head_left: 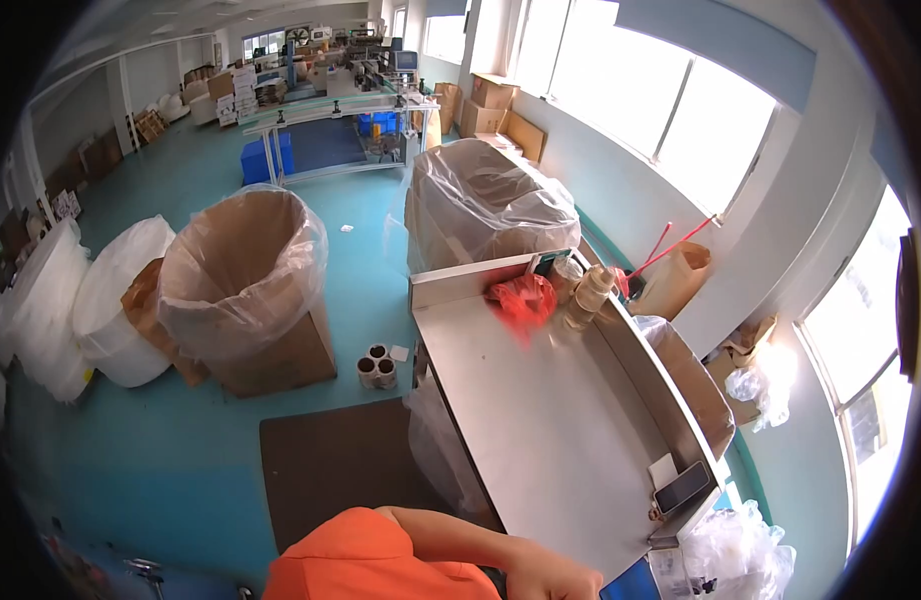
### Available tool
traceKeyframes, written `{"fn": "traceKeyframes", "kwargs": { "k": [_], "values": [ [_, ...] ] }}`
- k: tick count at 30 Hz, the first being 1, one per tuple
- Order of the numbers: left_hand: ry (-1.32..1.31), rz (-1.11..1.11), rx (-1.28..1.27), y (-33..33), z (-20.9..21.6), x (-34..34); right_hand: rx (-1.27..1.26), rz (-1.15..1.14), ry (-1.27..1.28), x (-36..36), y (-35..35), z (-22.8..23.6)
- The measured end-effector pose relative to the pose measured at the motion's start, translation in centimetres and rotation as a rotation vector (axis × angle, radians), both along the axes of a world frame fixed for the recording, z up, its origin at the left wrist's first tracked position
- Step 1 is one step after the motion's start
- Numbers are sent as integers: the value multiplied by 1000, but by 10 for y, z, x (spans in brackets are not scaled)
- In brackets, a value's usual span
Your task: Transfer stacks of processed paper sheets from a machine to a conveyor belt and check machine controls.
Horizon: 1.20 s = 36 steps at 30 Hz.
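My left arm, in a short orange sleeve (346, 550), crosses the lower edge toward the right. My left hand (556, 577) is at the near end of the grey worktable (541, 420), its back turned up. Its fingers are cut off by the picture's edge, so what they hold, if anything, is hidden. Just right of it lies a flat blue thing (631, 581), only partly visible. A dark phone (683, 487) rests near the table's right rim, beside a small pale card (663, 470). My right hand does not show.
A red plastic bag (524, 302) and a clear bottle (588, 298) occupy the table's far end. Bag-lined cartons stand beyond the table (491, 215) and to its left (246, 270). Several dark-ended rolls (377, 368) sit on the floor. Clear plastic (741, 550) is bunched at near right.
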<state>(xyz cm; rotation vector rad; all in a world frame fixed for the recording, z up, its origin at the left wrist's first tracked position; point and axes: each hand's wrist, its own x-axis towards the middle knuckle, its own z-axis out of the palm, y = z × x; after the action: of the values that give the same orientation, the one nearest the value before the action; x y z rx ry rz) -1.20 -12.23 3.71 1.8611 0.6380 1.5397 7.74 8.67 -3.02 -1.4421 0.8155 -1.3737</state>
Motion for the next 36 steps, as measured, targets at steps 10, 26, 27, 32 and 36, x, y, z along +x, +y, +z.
{"fn": "traceKeyframes", "kwargs": {
  "k": [10, 26, 27, 32, 36],
  "values": [
    [-13, 188, -35, -46, -10, 63, -177, 107, -162, 100, 3, -34],
    [221, 347, 63, -57, 10, 139, -402, 283, -367, 156, -3, -52],
    [252, 374, 111, -54, 8, 142, -417, 288, -375, 157, -4, -53],
    [273, 347, 92, -47, 4, 137, -482, 283, -399, 154, -7, -52],
    [256, 304, 45, -55, -2, 124, -529, 297, -423, 140, -15, -48]
  ]
}}
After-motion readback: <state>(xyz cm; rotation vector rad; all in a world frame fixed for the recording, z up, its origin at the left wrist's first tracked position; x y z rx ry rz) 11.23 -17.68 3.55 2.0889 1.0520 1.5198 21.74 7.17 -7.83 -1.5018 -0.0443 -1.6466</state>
